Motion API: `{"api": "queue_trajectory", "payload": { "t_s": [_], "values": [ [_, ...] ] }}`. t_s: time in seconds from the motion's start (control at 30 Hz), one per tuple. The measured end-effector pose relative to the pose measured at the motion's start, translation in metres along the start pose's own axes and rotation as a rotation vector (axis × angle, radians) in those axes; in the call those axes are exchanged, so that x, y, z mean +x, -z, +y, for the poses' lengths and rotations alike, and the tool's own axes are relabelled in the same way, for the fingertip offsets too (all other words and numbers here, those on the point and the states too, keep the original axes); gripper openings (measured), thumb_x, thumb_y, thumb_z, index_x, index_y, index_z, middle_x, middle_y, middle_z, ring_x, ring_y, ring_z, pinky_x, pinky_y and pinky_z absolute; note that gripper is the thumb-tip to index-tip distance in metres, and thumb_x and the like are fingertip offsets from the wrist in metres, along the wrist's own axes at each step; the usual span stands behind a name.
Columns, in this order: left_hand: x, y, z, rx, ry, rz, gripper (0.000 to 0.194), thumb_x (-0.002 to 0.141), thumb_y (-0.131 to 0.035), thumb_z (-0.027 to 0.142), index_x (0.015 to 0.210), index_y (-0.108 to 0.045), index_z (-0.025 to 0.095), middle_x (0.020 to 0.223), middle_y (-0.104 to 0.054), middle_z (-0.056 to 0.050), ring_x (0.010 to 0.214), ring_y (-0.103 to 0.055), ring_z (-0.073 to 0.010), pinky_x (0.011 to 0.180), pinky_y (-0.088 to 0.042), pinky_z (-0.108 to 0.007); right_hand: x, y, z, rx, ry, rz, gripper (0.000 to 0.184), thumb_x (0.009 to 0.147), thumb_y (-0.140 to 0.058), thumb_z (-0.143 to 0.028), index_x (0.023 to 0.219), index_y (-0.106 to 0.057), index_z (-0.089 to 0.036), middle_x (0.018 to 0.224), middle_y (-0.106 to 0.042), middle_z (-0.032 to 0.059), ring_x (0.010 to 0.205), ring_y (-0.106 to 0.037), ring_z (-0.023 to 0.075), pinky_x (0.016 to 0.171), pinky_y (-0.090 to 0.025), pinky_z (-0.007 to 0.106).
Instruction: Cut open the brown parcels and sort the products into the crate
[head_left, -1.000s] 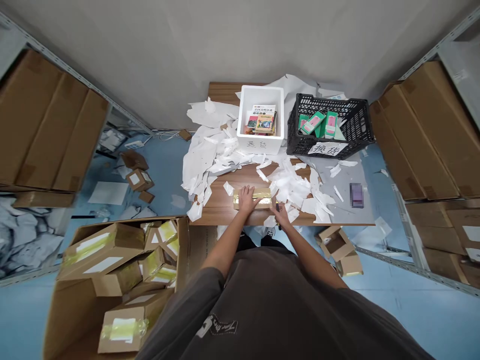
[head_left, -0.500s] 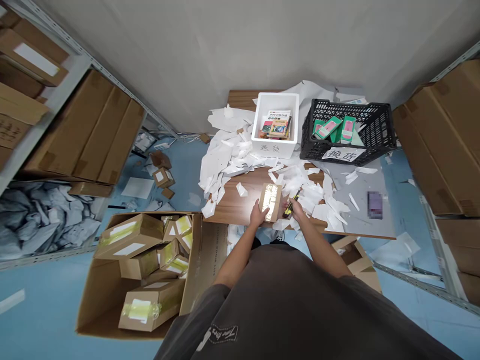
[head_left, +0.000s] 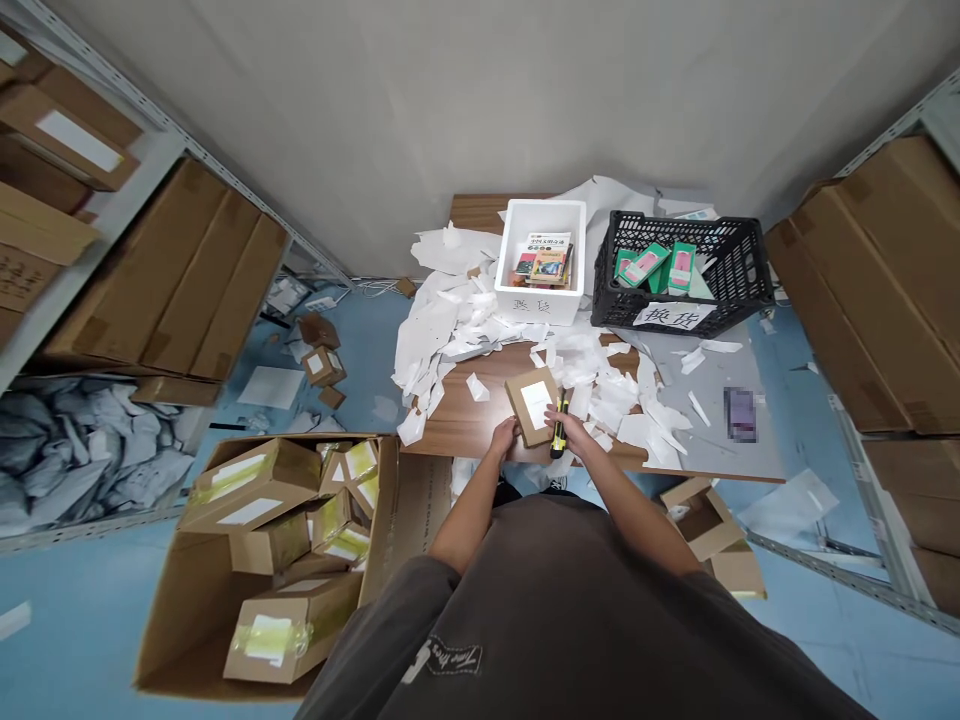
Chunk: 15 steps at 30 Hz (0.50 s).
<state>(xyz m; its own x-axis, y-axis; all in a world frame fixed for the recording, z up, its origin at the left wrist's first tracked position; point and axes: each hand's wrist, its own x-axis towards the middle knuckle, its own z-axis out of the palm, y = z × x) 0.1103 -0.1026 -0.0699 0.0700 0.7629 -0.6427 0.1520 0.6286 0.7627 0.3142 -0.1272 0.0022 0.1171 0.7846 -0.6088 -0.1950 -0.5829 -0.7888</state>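
A small brown cardboard box (head_left: pixel 523 402) with a white label facing up lies at a slant near the front edge of the wooden table (head_left: pixel 472 420). My left hand (head_left: pixel 505 437) is closed at its lower left edge, the fingertips partly hidden. In my right hand (head_left: pixel 574 430) is a black and yellow utility knife (head_left: pixel 559 436), held along the box's right side. Fingers of that hand also reach the box near the label. Whether the blade is out cannot be made out.
Torn white paper (head_left: pixel 465 325) covers much of the table. Behind stand a white foam box (head_left: pixel 541 305) with books and a black crate (head_left: pixel 724 315) with green packs. A large carton (head_left: pixel 180 600) of parcels stands at left; shelves flank both sides.
The box has been turned, so a white label shows where shiny tape was. My right hand brought the knife in against the box, and my left hand shifted down its left edge.
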Motion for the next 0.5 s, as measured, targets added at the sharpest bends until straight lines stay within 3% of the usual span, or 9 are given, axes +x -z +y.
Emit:
{"api": "queue_trajectory", "payload": {
  "t_s": [0.1,0.2,0.33,0.5],
  "values": [
    [-0.004,-0.014,-0.006,-0.018,-0.034,-0.045,0.057,0.088,-0.081,0.054,0.130,-0.076,0.016,0.140,-0.075,-0.019,0.132,-0.071,-0.0342,0.116,-0.053,-0.052,-0.003,0.018,0.013,0.157,0.004,0.195,0.045,0.076,-0.063,-0.041,0.116,-0.070,-0.021,0.105,-0.079,0.0105,0.103,-0.076,0.0268,0.083,-0.063,0.035],
    [-0.011,-0.029,-0.012,-0.028,-0.072,-0.028,0.069,0.080,-0.090,0.039,0.142,-0.069,0.016,0.148,-0.070,-0.019,0.139,-0.066,-0.0340,0.120,-0.050,-0.051,-0.009,0.032,0.020,0.080,0.006,0.355,0.041,0.076,-0.058,-0.042,0.109,-0.070,-0.022,0.108,-0.079,0.0096,0.115,-0.073,0.0286,0.094,-0.062,0.037],
    [-0.017,-0.037,-0.016,-0.109,-0.065,0.015,0.062,0.091,-0.078,0.034,0.149,-0.063,0.020,0.148,-0.070,-0.017,0.140,-0.066,-0.0303,0.119,-0.053,-0.048,-0.018,0.027,0.018,-0.081,0.062,0.207,0.043,0.075,-0.056,-0.041,0.111,-0.074,-0.023,0.110,-0.080,0.0086,0.123,-0.071,0.0303,0.102,-0.059,0.041],
    [-0.014,-0.030,-0.012,-0.093,-0.051,0.068,0.061,0.099,-0.067,0.045,0.155,-0.055,0.026,0.137,-0.077,-0.013,0.128,-0.074,-0.0268,0.106,-0.061,-0.045,-0.027,0.004,0.011,-0.099,0.240,0.028,0.059,0.073,-0.055,-0.036,0.128,-0.075,-0.026,0.125,-0.079,0.0091,0.135,-0.066,0.0291,0.114,-0.053,0.044]
  ]
}}
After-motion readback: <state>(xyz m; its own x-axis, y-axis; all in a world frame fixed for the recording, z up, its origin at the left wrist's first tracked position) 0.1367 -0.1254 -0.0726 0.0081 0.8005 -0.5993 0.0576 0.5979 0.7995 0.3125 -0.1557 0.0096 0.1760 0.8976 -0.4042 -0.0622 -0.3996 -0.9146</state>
